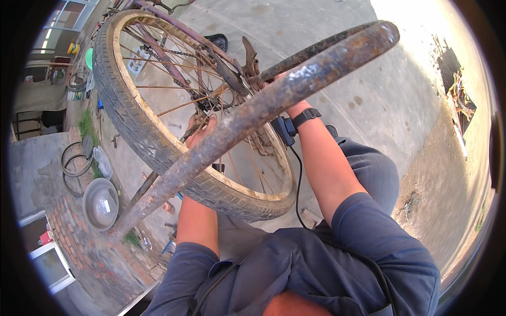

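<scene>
While the bicycle wheel leans left of centre, the left hand is in by its middle, the right hand half-hidden behind a rusty bar; clamped or loose, can't tell! Looks like mid-wheel work, calling for steadiness both sides.

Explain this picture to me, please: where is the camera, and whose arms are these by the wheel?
There's no robot here: these are a person's own bare arms, coming up from below. The view is from a fisheye camera on the person's head, looking down, so straight edges bend near the rim. The left hand shows through a bicycle wheel, near its middle. The right hand is partly hidden behind a rusty metal bar. Exactly what either hand grips, I can't tell. A black box sits beside the right wrist. Off to the left, a round grey basin rests on the ground.
</scene>
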Action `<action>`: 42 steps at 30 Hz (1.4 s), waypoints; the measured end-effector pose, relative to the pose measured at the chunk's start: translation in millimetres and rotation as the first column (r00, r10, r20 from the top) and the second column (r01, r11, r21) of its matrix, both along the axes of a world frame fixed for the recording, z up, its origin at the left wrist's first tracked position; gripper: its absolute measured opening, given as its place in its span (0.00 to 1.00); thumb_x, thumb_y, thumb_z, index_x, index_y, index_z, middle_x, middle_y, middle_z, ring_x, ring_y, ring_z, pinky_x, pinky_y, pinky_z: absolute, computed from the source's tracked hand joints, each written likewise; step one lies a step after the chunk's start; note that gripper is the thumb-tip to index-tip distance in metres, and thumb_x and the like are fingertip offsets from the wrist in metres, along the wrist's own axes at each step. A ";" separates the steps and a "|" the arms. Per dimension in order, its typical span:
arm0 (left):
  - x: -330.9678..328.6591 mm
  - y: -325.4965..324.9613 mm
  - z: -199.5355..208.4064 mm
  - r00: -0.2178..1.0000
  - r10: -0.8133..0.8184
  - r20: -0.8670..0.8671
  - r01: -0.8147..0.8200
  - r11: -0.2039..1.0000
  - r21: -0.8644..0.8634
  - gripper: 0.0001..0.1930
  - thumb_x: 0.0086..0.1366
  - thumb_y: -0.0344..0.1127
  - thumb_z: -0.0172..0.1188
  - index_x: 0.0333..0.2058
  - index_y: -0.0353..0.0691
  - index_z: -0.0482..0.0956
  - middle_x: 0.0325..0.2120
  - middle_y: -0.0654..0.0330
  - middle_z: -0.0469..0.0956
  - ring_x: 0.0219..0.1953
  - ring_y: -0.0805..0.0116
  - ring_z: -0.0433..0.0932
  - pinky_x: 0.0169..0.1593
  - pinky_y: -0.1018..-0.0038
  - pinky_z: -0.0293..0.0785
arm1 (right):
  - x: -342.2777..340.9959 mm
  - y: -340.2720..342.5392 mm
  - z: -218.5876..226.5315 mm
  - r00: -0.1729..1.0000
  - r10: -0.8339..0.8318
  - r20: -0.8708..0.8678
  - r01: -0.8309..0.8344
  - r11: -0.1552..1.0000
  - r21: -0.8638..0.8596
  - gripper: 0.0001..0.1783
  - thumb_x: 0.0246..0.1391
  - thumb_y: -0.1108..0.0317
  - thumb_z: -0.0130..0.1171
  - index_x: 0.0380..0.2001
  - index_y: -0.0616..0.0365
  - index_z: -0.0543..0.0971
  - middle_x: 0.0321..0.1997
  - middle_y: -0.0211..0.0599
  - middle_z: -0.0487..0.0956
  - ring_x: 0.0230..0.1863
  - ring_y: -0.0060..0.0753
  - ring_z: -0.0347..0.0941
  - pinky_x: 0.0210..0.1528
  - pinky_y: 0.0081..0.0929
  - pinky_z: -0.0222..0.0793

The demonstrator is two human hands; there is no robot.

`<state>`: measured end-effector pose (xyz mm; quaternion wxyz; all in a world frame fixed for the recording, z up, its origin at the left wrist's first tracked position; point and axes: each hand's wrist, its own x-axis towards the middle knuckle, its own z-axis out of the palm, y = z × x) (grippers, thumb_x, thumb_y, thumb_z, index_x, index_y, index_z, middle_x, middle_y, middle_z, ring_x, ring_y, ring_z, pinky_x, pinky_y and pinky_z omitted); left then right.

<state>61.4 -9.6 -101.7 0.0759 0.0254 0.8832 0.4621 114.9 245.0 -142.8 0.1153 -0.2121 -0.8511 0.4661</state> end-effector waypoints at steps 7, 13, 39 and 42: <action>-8.3 -15.3 -13.4 0.984 -0.155 -0.088 0.142 0.980 -0.141 0.18 0.67 0.45 0.64 0.46 0.39 0.75 0.33 0.57 0.82 0.36 0.63 0.79 0.49 0.64 0.73 | -22.2 20.0 -7.6 0.980 0.131 -0.146 -0.169 0.945 -0.281 0.21 0.52 0.72 0.66 0.51 0.51 0.84 0.40 0.39 0.87 0.39 0.36 0.84 0.48 0.33 0.77; -15.2 -21.9 -38.5 0.991 -0.130 -0.021 0.131 0.975 0.179 0.17 0.68 0.39 0.67 0.48 0.34 0.78 0.45 0.57 0.82 0.46 0.65 0.80 0.54 0.65 0.73 | -37.0 41.0 -12.5 0.898 0.370 -0.237 -0.421 0.879 -0.224 0.16 0.60 0.66 0.68 0.50 0.56 0.83 0.37 0.28 0.85 0.41 0.21 0.78 0.45 0.27 0.74; -3.5 -17.3 -43.6 0.997 -0.070 -0.026 0.074 0.970 0.230 0.12 0.65 0.29 0.66 0.46 0.36 0.77 0.32 0.64 0.79 0.36 0.77 0.76 0.43 0.75 0.73 | -53.9 43.2 18.8 0.945 0.328 -0.006 -0.323 0.925 -0.199 0.21 0.52 0.79 0.64 0.51 0.56 0.84 0.38 0.41 0.88 0.40 0.32 0.83 0.47 0.33 0.78; -3.1 -17.9 -50.1 0.997 -0.025 0.073 -0.004 0.929 0.369 0.12 0.65 0.29 0.66 0.46 0.35 0.77 0.32 0.63 0.79 0.36 0.76 0.76 0.42 0.75 0.74 | -55.2 44.2 17.1 0.940 0.340 -0.013 -0.335 0.917 -0.215 0.21 0.52 0.79 0.63 0.51 0.56 0.84 0.38 0.42 0.87 0.40 0.35 0.84 0.47 0.33 0.78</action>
